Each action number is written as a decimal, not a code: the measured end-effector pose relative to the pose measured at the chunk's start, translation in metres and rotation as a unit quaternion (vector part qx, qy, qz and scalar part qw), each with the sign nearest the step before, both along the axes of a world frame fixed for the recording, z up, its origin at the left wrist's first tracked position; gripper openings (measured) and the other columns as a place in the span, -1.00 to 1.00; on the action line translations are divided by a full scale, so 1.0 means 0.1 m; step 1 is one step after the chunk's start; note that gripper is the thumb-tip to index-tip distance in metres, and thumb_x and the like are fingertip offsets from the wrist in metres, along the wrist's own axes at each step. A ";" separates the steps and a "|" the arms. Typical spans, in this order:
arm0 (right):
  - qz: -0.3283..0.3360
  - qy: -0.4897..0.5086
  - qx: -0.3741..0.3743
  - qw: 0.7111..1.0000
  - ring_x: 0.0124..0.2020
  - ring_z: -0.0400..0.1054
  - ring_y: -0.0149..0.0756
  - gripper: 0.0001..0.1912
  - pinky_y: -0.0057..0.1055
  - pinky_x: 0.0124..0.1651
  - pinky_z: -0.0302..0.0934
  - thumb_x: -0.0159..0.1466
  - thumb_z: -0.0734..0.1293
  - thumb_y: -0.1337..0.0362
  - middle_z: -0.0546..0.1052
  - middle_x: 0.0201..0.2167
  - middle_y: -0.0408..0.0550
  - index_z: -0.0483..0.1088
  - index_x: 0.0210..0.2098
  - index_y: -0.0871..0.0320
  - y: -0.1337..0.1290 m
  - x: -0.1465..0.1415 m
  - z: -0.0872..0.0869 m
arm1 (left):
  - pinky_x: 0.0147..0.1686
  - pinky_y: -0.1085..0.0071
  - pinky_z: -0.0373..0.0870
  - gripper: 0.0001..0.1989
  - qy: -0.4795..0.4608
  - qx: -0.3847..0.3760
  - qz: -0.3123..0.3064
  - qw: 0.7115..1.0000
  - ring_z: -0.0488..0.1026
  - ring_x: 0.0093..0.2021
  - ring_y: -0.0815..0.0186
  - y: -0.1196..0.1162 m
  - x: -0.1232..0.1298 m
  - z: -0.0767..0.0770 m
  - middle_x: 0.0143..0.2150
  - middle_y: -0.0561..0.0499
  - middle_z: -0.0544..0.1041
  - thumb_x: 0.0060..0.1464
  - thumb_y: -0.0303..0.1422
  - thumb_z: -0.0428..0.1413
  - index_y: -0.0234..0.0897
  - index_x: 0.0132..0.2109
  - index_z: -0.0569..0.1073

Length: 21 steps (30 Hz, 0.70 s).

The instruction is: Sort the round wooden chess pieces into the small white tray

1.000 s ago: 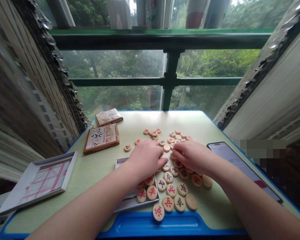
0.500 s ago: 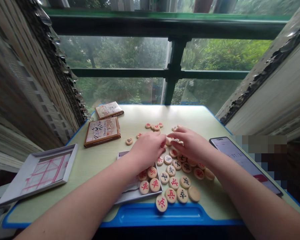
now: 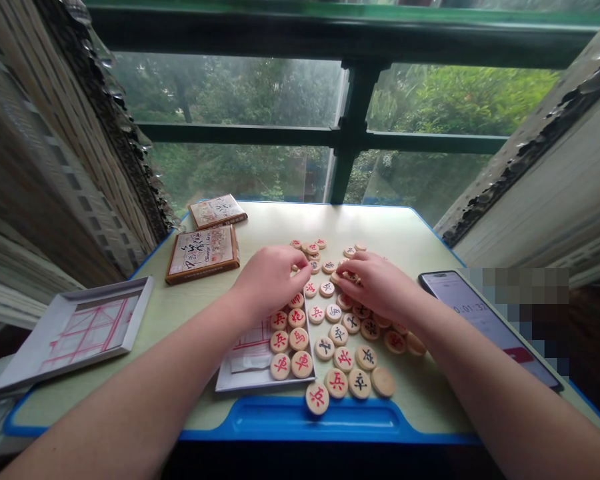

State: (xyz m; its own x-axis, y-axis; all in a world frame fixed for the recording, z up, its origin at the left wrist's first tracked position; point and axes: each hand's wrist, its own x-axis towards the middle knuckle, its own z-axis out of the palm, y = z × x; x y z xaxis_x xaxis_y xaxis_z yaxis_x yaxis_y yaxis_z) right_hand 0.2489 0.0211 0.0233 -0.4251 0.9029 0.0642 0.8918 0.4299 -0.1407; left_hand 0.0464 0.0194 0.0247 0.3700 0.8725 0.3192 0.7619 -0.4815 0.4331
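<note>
Round wooden Chinese chess pieces (image 3: 343,359) with red or black characters lie scattered across the table's middle. A shallow white box (image 3: 247,379) holds red-marked pieces (image 3: 281,366) in two columns along its right side. My left hand (image 3: 279,275) is over the box's far end, fingers curled together; what they hold, if anything, is hidden. To the right, my right hand (image 3: 374,281) is over the scattered pieces, its thumb and fingertips closing round a piece (image 3: 335,277).
Two brown Chinese chess boxes (image 3: 203,254) lie at the back left. A white lid (image 3: 97,327) rests at the left edge. A phone (image 3: 490,327) showing a timer lies at the right. A blue tray recess (image 3: 320,417) lines the front; a window stands behind.
My left hand has moved left, over the box's far end, and more red pieces in the box now show. The box has shifted slightly left. My right hand's fingers have drawn together.
</note>
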 end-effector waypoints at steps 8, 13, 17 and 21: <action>0.023 -0.022 0.005 0.999 -0.19 0.34 -0.23 -0.66 -0.35 -0.11 0.18 0.33 0.13 0.25 0.50 -0.28 0.05 0.50 -0.35 0.18 0.03 0.04 -0.02 | -0.35 0.39 0.27 -0.75 0.021 0.013 0.003 1.000 0.42 -0.37 0.28 0.01 0.00 -0.05 -0.41 -0.01 0.54 0.09 -0.29 -0.01 -0.27 -0.42 0.50; 0.011 0.029 0.022 0.999 -0.16 0.35 -0.26 -0.75 -0.40 -0.07 0.19 0.26 0.20 0.32 0.51 -0.24 0.02 0.54 -0.25 0.14 0.05 0.06 -0.05 | -0.20 0.32 0.32 -0.74 0.078 -0.010 0.031 0.996 0.44 -0.24 0.21 0.05 -0.04 -0.04 -0.30 -0.04 0.56 0.10 -0.27 -0.01 -0.25 -0.29 0.55; -0.088 0.017 0.054 0.995 -0.14 0.34 -0.19 -0.69 -0.34 -0.05 0.19 0.24 0.19 0.33 0.50 -0.17 0.05 0.53 -0.15 0.14 0.13 0.17 -0.04 | -0.07 0.27 0.30 -0.69 0.128 -0.034 0.016 0.991 0.39 -0.09 0.15 0.10 -0.04 -0.05 -0.14 -0.02 0.54 0.13 -0.21 -0.03 -0.14 -0.16 0.58; -0.250 -0.043 0.050 0.966 -0.09 0.33 -0.06 -0.62 -0.24 -0.11 0.20 0.23 0.16 0.29 0.50 -0.09 0.11 0.49 -0.05 0.13 0.22 0.33 -0.03 | -0.06 0.25 0.30 -0.67 0.181 -0.045 0.007 0.982 0.34 -0.05 0.12 0.13 -0.03 -0.05 -0.09 -0.05 0.46 0.14 -0.14 -0.03 -0.09 -0.12 0.57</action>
State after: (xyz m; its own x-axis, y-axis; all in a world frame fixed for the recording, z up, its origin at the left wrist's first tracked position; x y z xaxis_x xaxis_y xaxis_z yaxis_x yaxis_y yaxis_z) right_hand 0.2819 0.0433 0.0202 0.0555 0.9878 0.1457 0.9980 -0.0505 -0.0374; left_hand 0.0438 0.0325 0.0196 0.4327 0.8971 0.0893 0.8802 -0.4418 0.1731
